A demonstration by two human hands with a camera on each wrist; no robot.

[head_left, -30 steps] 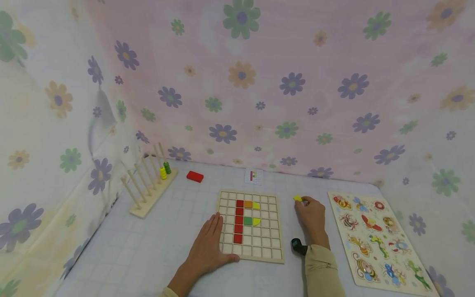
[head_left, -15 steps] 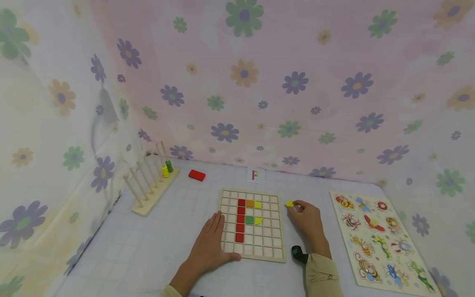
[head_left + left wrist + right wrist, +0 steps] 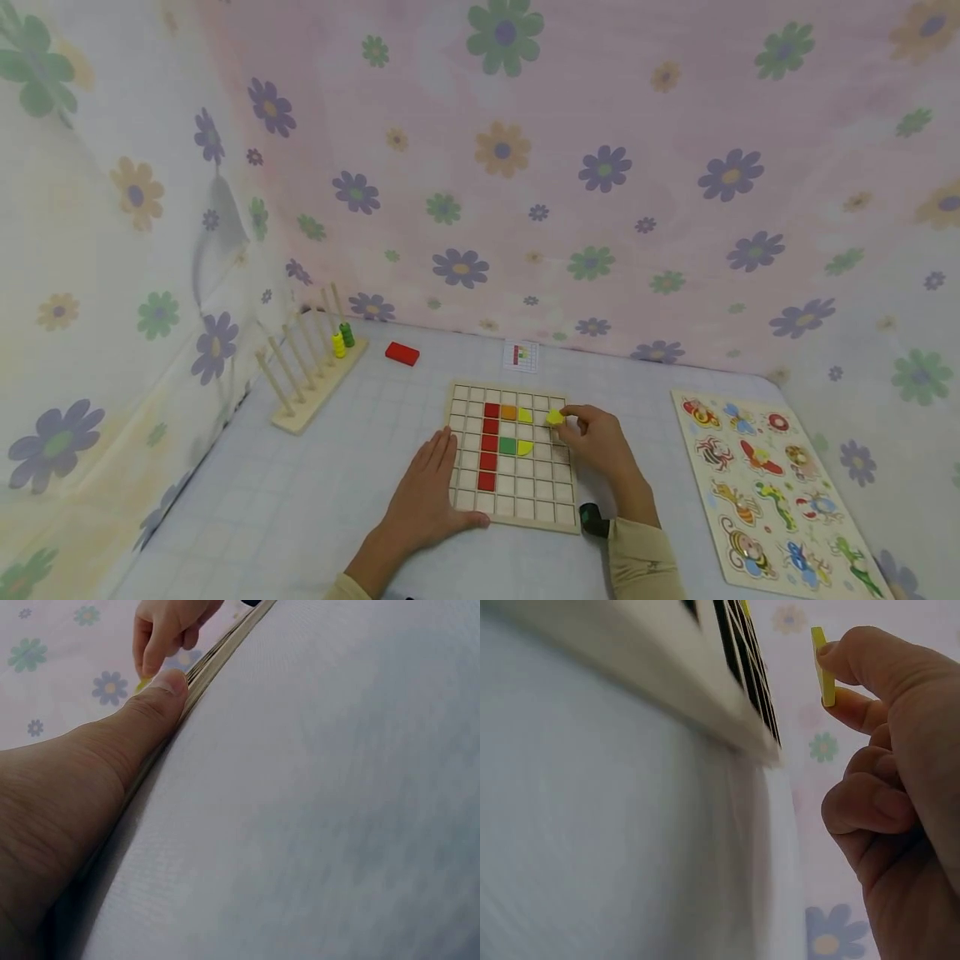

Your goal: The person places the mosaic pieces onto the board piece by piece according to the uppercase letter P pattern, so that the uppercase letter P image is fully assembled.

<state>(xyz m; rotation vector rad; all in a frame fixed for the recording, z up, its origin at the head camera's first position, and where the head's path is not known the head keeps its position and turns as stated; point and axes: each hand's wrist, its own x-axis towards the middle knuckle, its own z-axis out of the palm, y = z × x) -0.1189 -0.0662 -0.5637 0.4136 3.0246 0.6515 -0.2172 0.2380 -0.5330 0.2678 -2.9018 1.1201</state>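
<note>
A wooden grid board [image 3: 513, 507] lies on the table. In its cells sit a column of several red square tiles [image 3: 489, 443], an orange tile [image 3: 508, 412], a green tile [image 3: 507, 447] and two yellow curved-edge tiles, the lower one [image 3: 525, 448] beside the green. My left hand [image 3: 422, 498] rests flat along the board's left and near edge, fingers straight. Between thumb and index finger, my right hand [image 3: 603, 442] pinches a yellow tile [image 3: 824, 669] above the board's right columns. That tile is held up, apart from the cells.
A peg stand [image 3: 318, 387] with yellow and green beads stands at the left. Near it lies a red block [image 3: 402, 354]. Behind the board is a small pattern card [image 3: 521, 355]. An insect puzzle board [image 3: 776, 492] lies to the right.
My right hand has moved left with the yellow tile, from beside the board to over its right columns. The left hand stays in place on the board.
</note>
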